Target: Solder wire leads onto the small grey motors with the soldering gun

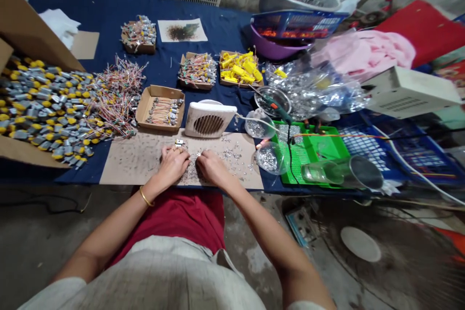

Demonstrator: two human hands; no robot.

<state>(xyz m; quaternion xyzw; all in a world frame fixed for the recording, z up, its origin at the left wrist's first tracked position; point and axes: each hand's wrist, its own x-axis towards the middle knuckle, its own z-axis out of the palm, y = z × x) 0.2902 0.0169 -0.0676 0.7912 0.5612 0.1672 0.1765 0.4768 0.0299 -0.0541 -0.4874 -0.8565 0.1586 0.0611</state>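
Observation:
My left hand (173,163) rests on the cardboard sheet (123,162) with its fingers curled downward. Just beyond its fingertips lies a small metal and black part (179,142). My right hand (211,168) is a short way to the right, thumb and fingers pressed together low over the same sheet. Whatever either hand pinches is too small or hidden to name. Small shiny metal pieces (234,154) are scattered to the right of my right hand. Behind both hands stands a white square vent fan (208,123).
A cardboard box holds many grey and yellow motors (39,106), with a heap of wired parts (118,92) beside it. Small trays hold wired pieces (162,111) and yellow parts (241,68). At right are a bowl of metal bits (268,159), a green basket (327,134) and trailing cables.

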